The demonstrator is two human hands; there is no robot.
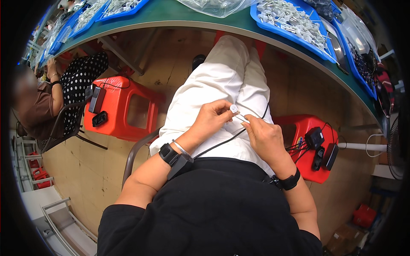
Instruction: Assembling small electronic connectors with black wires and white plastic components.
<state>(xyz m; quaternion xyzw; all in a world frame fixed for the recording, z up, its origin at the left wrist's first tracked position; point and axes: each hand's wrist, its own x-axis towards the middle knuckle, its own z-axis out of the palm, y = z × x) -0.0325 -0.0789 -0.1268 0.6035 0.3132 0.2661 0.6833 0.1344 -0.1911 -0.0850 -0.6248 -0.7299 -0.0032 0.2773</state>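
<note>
Above my lap, in white trousers, both hands meet on a small white part (pixel 233 108) with a round head and a thin pale stem. My left hand (pixel 210 117) pinches it near the head between thumb and fingertips. From the other side, my right hand (pixel 264 135) has its thumb and fingers closed on the stem. The head shows between the hands; the stem's far end is hidden in my right fingers. A black cable (pixel 228 140) crosses my lap beneath the hands.
Ahead curves a green table (pixel 183 16) with blue trays (pixel 295 43) of similar white parts and clear bags. Red stools stand at left (pixel 112 126) and right (pixel 314 173), carrying black devices and cables. A seated person (pixel 40 100) works at far left; a fan (pixel 395 147) stands far right.
</note>
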